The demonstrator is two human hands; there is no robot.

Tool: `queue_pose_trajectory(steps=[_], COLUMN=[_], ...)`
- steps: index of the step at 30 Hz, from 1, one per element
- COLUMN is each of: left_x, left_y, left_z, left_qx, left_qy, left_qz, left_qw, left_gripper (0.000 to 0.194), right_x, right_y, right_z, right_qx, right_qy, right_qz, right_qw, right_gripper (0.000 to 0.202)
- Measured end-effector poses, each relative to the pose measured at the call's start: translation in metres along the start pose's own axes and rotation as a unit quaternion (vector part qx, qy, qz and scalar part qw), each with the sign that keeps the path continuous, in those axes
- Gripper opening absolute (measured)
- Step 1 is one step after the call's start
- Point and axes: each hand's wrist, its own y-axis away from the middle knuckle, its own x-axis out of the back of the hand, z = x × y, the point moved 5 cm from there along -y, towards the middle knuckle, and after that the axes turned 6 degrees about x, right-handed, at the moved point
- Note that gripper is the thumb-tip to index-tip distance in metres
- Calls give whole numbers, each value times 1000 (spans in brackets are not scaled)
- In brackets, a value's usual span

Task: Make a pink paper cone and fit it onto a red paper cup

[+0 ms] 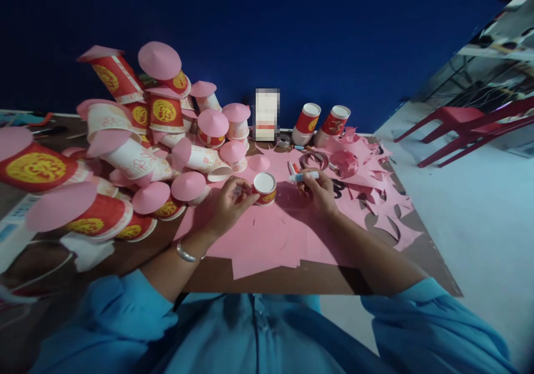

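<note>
An upside-down paper cup (264, 197), red with yellow print and a white base facing up, stands on the pink paper sheets (267, 235). My left hand (233, 202) is at its left side, with curled fingers and the thumb against the wall of the cup. To the right, my right hand (319, 190) pinches a small pale-blue glue tube (303, 177) just above the paper. Behind that tube lie markers (293, 167) with red and white parts. A pink paper cone (259, 163) rests just beyond the cup.
Many cups with pink cone tops (167, 112) are heaped at the left. Two cup stacks (306, 123) stand at the back beside a blurred upright box (267, 115). Tape rolls (314, 161), black-handled scissors (339, 188) and pink offcuts (387, 212) lie right. A red chair (454, 126) stands beyond.
</note>
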Motion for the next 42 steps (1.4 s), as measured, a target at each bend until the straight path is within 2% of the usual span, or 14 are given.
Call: queue_pose_trajectory(steps=[7,11,15,18,22,25,27,30,31,32,34,37,39,42], left_x=[12,10,-1,-4,6,15,15,7,6,6,7,6,4,2], left_y=[-3,-5,-5,-6,-4,4,13,25,28,31,35,42,46,48], left_z=[6,2,-6,-13,-4,23,47,72,77,80,81,77,76,77], left_qx=[39,37,-9,-27,-78,-126,-133,-50,-23,-6,13,9,-12,-40], left_qy=[-139,-294,-415,-459,-362,-228,-117,60,98,127,170,191,184,163], left_qz=[44,8,-48,-53,6,40,15,-68,-71,-45,-8,17,21,21], left_qw=[989,955,908,886,929,965,984,995,992,991,985,981,983,986], left_gripper=[17,21,21,19,38,44,48,48,41,29,24,24,22,18], right_x=[0,-4,-12,-22,-43,-61,-73,-85,-88,-89,-90,-84,-82,-87], right_y=[0,-8,-10,-2,14,26,33,44,48,52,61,73,78,84], right_z=[3,-13,-42,-56,-67,-74,-79,-83,-85,-87,-92,-99,-96,-81], right_qx=[-44,-71,-66,-71,-80,-74,-70,-64,-57,-44,1,64,34,-116], right_qy=[-23,-35,-39,-41,-61,-107,-136,-133,-117,-96,-43,22,6,-90], right_qz=[12,-6,-23,-28,-33,-37,-44,-66,-81,-100,-130,-117,-98,-110], right_qw=[999,997,997,996,994,991,987,987,988,989,991,991,995,983], right_gripper=[41,44,40,38,40,37,32,26,25,27,33,33,33,42])
